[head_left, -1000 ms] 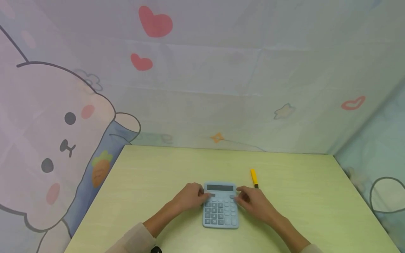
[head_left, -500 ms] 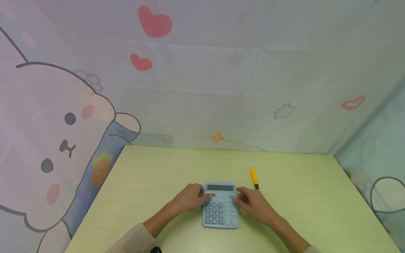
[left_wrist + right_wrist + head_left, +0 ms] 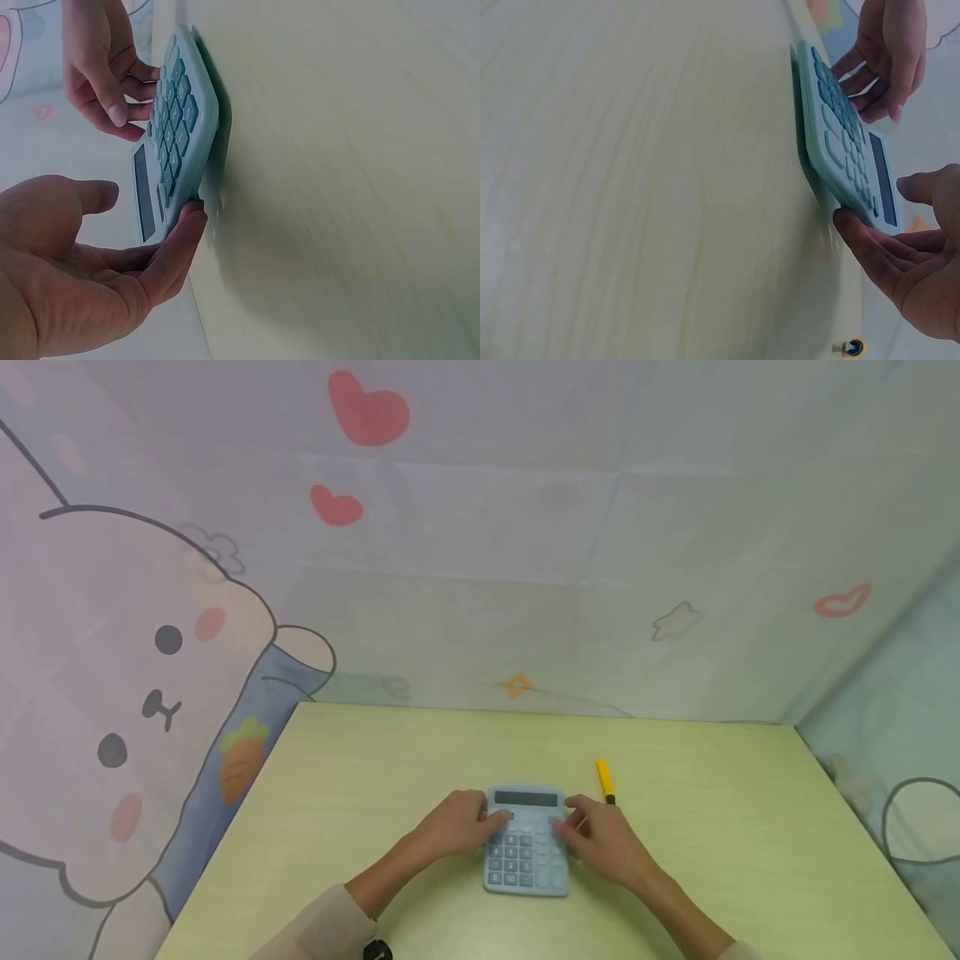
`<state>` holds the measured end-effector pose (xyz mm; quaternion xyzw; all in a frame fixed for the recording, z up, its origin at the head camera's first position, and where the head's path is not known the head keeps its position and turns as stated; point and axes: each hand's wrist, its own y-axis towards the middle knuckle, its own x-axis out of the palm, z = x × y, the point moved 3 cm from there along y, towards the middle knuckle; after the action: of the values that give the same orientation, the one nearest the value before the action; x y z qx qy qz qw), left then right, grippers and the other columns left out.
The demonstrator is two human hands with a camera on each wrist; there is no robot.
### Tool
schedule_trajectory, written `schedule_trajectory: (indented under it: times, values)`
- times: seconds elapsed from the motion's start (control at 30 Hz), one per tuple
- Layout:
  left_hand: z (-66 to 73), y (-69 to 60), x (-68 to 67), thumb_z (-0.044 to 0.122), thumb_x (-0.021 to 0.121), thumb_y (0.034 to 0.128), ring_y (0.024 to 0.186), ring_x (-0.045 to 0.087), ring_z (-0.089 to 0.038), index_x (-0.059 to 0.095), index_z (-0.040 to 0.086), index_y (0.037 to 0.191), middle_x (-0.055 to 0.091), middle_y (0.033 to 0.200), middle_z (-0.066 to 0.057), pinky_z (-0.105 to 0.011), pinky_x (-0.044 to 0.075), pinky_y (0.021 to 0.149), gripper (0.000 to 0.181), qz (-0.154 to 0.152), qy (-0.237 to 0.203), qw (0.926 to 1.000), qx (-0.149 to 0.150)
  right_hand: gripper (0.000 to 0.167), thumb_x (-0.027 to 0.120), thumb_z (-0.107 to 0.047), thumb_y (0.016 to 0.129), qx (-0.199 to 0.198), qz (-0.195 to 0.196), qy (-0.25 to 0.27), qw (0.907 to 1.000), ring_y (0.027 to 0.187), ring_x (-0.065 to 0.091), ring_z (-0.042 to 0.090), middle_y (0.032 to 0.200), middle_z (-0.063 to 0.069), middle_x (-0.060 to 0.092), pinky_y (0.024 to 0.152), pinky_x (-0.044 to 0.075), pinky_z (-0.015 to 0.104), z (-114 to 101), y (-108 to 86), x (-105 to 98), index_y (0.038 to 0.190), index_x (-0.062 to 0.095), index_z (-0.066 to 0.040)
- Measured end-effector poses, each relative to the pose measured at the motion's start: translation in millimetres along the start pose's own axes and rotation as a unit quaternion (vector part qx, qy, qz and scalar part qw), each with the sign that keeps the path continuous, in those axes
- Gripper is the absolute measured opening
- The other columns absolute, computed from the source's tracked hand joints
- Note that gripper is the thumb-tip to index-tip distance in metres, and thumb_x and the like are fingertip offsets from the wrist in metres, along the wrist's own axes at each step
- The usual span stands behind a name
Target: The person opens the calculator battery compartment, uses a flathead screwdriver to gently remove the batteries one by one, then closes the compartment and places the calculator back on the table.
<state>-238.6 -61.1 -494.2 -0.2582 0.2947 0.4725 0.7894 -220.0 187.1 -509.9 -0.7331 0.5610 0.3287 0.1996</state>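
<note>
A pale blue calculator (image 3: 527, 860) lies between my two hands on the table, display at the far end. My left hand (image 3: 453, 822) grips its left edge, thumb over the face near the display. On the opposite edge, my right hand (image 3: 607, 843) has its fingers at the side and its thumb above the keys. Both wrist views show fingertips tucked at the calculator's underside edge, with the thumbs held off the face. A dark shadow runs beneath the calculator (image 3: 199, 127); how far it is raised I cannot tell.
A yellow pen-like marker (image 3: 604, 777) with a black end lies just beyond my right hand. The light wooden table (image 3: 375, 752) ends at a printed cloth backdrop (image 3: 480, 527). A small round black item (image 3: 377, 950) sits by the left sleeve.
The calculator has shifted slightly away from me, and both hands have moved with it. My left thumb now reaches a little further over its face. The marker stays in place.
</note>
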Motion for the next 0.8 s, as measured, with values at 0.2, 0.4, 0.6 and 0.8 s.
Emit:
schedule_trajectory:
  times: [0.2,0.4,0.6,0.8]
  values:
    - [3.6,0.4,-1.4,0.033,0.06,0.1075,0.053,0.042,-0.01,0.056,0.009,0.08,0.046,0.061,0.003,-0.027,0.033,0.049,0.037,0.013,-0.006,0.9998,-0.016,0.04,0.075,-0.022,0.1,0.015,0.016,0.009,0.9997,0.073,0.066,0.008,0.093,0.003,0.076,0.062,0.055,0.025,-2.2,2.0,-2.7,0.129,0.068,0.006]
    - [9.3,2.0,-3.3,0.032,0.059,0.1083,0.054,0.042,-0.011,0.056,0.007,0.082,0.046,0.063,0.002,-0.027,0.034,0.05,0.036,0.02,-0.01,0.9996,-0.016,0.04,0.076,-0.021,0.1,0.028,0.03,0.034,0.9986,0.071,0.067,0.009,0.091,0.002,0.075,0.059,0.056,0.026,-5.2,3.2,-7.0,0.129,0.068,0.006]
    - [16.9,3.7,-8.9,0.034,0.059,0.1075,0.062,0.048,-0.016,0.059,0.002,0.087,0.052,0.073,-0.004,-0.031,0.039,0.055,0.038,0.042,0.007,0.999,-0.014,0.043,0.075,-0.02,0.101,0.051,0.041,0.071,0.9954,0.069,0.069,0.012,0.093,0.007,0.074,0.056,0.058,0.027,-11.3,8.0,-8.6,0.133,0.066,0.007]
    - [22.3,6.8,-12.7,0.036,0.058,0.1076,0.072,0.053,-0.021,0.062,-0.003,0.094,0.056,0.084,-0.009,-0.035,0.043,0.061,0.041,0.055,0.014,0.9983,-0.013,0.045,0.074,-0.019,0.101,0.068,0.056,0.078,0.993,0.071,0.071,0.016,0.097,0.011,0.074,0.056,0.059,0.029,-17.1,10.0,-11.4,0.137,0.065,0.007]
